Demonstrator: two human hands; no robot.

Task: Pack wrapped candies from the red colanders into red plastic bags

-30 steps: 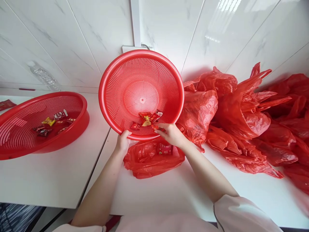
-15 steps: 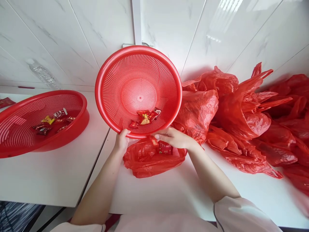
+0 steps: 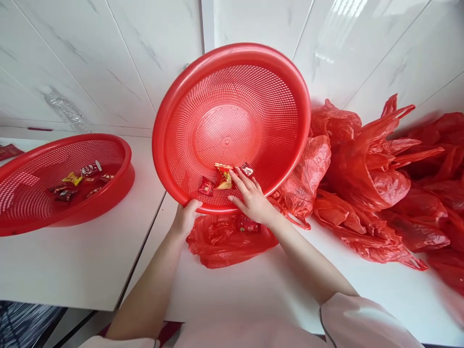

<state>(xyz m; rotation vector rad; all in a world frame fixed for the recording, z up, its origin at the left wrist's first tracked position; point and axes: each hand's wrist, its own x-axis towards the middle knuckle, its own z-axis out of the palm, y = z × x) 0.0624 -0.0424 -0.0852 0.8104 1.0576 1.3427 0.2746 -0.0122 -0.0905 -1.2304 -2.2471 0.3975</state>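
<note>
A round red plastic basket (image 3: 226,123) with mesh sides is tilted toward me above the table. My left hand (image 3: 185,217) grips its lower left rim, thumb over the edge. Inside the basket's lower side lie several small wrapped snacks (image 3: 224,178) in red and gold. My right hand (image 3: 250,195) reaches over the rim, fingers stretched out and touching these packets; nothing is clearly held in it. Below the rim an opened red plastic bag (image 3: 232,246) lies on the table, with a dark red packet (image 3: 248,224) showing in its mouth.
A second red basket (image 3: 123,179) with several wrapped snacks stands on the left part of the white table (image 3: 79,261). Filled red plastic bags (image 3: 366,169) crowd the right side. A clear bottle (image 3: 67,111) is by the tiled wall (image 3: 253,24).
The basket has moved up and right and appears larger. My right hand has gone from below the rim, over the bag, to the snacks inside the basket.
</note>
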